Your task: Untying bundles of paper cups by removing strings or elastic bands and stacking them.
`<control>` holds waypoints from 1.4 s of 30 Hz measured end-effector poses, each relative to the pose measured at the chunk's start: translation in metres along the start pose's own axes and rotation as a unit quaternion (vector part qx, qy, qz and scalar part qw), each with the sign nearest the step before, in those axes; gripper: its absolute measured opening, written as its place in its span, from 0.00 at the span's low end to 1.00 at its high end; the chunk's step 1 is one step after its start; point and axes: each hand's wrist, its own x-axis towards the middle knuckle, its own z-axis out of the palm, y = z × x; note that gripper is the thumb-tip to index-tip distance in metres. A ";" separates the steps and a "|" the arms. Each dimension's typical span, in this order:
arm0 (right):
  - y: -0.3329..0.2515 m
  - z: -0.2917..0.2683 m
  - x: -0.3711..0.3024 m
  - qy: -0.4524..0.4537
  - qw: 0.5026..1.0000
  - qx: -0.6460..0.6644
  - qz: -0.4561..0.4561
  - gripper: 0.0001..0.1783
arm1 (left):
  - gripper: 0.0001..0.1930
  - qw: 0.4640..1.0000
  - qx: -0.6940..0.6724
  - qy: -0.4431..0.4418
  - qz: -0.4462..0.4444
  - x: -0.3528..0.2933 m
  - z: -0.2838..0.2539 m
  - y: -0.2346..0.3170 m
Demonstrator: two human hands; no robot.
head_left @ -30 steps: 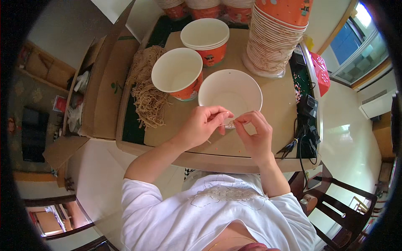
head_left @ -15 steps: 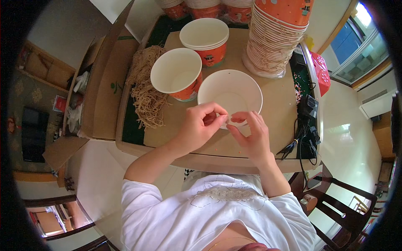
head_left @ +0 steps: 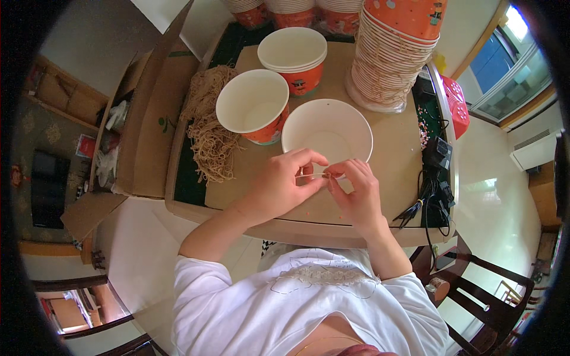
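Observation:
Above the near rim of a white paper bucket (head_left: 326,133), both my hands are close together. A thin pale cord (head_left: 309,175) runs from inside the curled fingers of my left hand (head_left: 284,181) to the pinched fingertips of my right hand (head_left: 356,188). The cord's ends are hidden by my fingers. To the left of the bucket stands an orange-sided paper bucket (head_left: 252,104), and behind it is a short nested stack of similar buckets (head_left: 291,53). A tangled heap of tan cords (head_left: 211,127) lies at the table's left.
A tall stack of nested buckets (head_left: 386,68) with cords on them stands at the back right. Black cables and adapters (head_left: 436,178) lie along the right edge. An open cardboard box (head_left: 151,127) is beside the table's left edge. A dark chair (head_left: 481,291) stands at the right.
My left hand's fingers have spread a little, and the cord now shows stretched between my hands. My right fingertips have closed together on it. The buckets stay put.

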 end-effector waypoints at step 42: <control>-0.003 -0.003 0.004 0.029 0.999 0.008 -0.017 0.08 | 0.03 0.997 0.050 0.056 0.023 0.001 0.001 -0.001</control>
